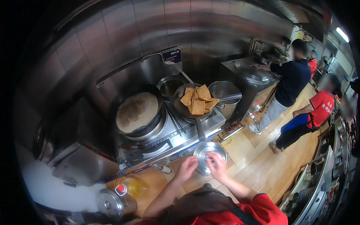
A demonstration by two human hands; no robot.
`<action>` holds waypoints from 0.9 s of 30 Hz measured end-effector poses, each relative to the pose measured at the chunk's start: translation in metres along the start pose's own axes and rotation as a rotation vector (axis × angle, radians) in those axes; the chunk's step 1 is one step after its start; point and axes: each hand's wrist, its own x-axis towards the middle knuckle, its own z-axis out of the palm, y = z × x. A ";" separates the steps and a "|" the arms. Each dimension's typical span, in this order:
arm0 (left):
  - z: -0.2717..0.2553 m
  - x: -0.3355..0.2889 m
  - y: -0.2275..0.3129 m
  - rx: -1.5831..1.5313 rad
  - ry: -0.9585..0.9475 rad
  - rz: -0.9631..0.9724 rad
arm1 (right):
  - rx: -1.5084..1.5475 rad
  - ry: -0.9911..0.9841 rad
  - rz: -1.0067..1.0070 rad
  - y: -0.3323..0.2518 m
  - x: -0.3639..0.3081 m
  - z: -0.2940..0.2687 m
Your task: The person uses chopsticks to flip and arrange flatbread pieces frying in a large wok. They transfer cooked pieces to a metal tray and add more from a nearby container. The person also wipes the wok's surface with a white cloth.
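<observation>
My left hand [187,168] is held in front of me, its fingers loosely bent and apart, with nothing visible in them. Close beside it, my right hand [217,164] is slightly blurred, its fingers apart and bent over a round metal pot lid [201,150]. Whether those fingertips touch the lid cannot be made out. Beyond my hands, a wok [180,102] on the stove holds several square golden-brown fried pieces [198,100] and a metal ladle [228,97]. To its left, a large black wok [155,119] contains a pale, cloudy liquid with a brown patch [137,108].
A deep metal pot [222,107] stands right of the stove. An oil jug [137,186] and a lidded steel pot [114,205] are at lower left. Two people, one in a dark shirt [292,78] and one in red [320,107], stand at right, near shelves of dishes [309,187].
</observation>
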 end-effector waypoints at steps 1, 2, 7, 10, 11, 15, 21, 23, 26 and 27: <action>0.011 0.016 0.015 -0.041 -0.002 -0.135 | -0.046 0.020 0.073 0.027 -0.007 -0.024; 0.019 0.030 0.023 -0.090 0.040 -0.200 | -0.037 0.025 0.183 0.053 -0.019 -0.043; 0.030 0.097 0.036 -0.623 0.242 -0.369 | -0.008 -0.033 0.387 0.111 -0.038 -0.097; 0.026 0.138 0.044 -0.694 0.172 -0.404 | 0.054 -0.064 0.409 0.131 -0.035 -0.092; 0.024 0.150 0.047 -0.687 0.140 -0.415 | 0.095 -0.134 0.368 0.136 -0.031 -0.091; 0.030 0.179 0.050 -0.489 0.235 -0.551 | 0.158 -0.191 0.451 0.139 -0.020 -0.078; 0.048 0.195 0.040 -0.418 0.208 -0.485 | 0.236 -0.266 0.462 0.175 -0.043 -0.071; 0.051 0.189 0.030 -0.454 0.214 -0.433 | 0.220 -0.319 0.467 0.184 -0.046 -0.073; 0.070 0.176 0.030 -0.506 0.125 -0.355 | 0.213 -0.316 0.506 0.183 -0.039 -0.087; 0.070 0.174 0.024 -0.514 0.085 -0.315 | 0.194 -0.304 0.487 0.188 -0.039 -0.089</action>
